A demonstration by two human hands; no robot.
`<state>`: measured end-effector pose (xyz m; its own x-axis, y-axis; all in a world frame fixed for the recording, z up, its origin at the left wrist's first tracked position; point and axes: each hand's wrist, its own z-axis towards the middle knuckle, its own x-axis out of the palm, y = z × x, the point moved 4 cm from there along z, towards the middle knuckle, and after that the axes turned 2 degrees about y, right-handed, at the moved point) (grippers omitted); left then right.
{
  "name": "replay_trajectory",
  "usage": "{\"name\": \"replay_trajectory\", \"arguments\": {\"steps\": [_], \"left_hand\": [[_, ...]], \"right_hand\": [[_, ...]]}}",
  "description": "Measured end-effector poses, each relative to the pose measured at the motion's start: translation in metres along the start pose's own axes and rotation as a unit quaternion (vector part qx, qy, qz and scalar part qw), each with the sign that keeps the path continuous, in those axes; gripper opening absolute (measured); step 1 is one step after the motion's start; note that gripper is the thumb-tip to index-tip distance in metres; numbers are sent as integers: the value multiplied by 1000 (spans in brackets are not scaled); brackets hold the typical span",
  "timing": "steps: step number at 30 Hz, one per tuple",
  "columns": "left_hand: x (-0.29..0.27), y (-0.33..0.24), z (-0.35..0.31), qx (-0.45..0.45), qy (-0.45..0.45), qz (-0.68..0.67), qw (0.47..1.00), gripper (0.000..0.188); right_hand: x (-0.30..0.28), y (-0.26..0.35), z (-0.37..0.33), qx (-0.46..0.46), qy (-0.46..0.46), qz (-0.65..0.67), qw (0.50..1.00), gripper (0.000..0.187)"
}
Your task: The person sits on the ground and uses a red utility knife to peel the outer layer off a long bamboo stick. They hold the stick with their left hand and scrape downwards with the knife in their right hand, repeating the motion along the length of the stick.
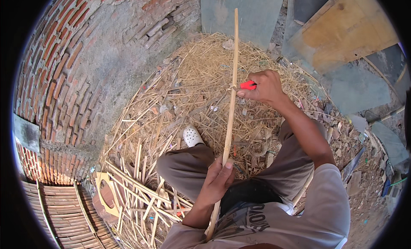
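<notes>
Both hands busy: left hand point(218, 180) grips my bamboo stick point(231, 99), right hand point(265, 87) clutches a red-handled knife point(247, 85) mid-stick; upper half looks unshaved.

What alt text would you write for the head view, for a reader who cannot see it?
A seated person's left hand grips a long thin bamboo stick while the right hand presses a red-handled knife against it. Below lies a heap of pale bamboo shavings, with cut bamboo strips and a white clog shoe, beside a curved brick wall.
</notes>
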<state>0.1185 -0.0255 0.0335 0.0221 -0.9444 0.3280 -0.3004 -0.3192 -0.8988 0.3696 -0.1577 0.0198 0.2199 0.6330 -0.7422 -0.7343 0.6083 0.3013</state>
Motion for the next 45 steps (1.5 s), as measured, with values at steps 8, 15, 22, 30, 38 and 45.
{"name": "replay_trajectory", "arguments": {"steps": [8, 15, 22, 30, 38, 45], "left_hand": [[5, 21, -14, -39, 59, -35, 997, 24], [18, 35, -26, -93, 83, -67, 990, 20], [22, 44, -51, -197, 111, -37, 973, 17], [-9, 45, -30, -84, 15, 24, 996, 23], [-20, -6, 0, -2, -37, 35, 999, 23], [-21, 3, -8, 6, -56, 48, 997, 22]], "right_hand": [[-15, -59, 32, 161, 19, -10, 987, 72], [-36, -147, 40, 288, 22, -25, 957, 81], [-38, -221, 14, 436, -24, -49, 898, 90], [-33, -220, -23, 415, 79, 32, 906, 90], [-15, 66, -41, -43, 143, 112, 983, 60], [1, 86, -44, -147, 54, 96, 983, 65]]}}
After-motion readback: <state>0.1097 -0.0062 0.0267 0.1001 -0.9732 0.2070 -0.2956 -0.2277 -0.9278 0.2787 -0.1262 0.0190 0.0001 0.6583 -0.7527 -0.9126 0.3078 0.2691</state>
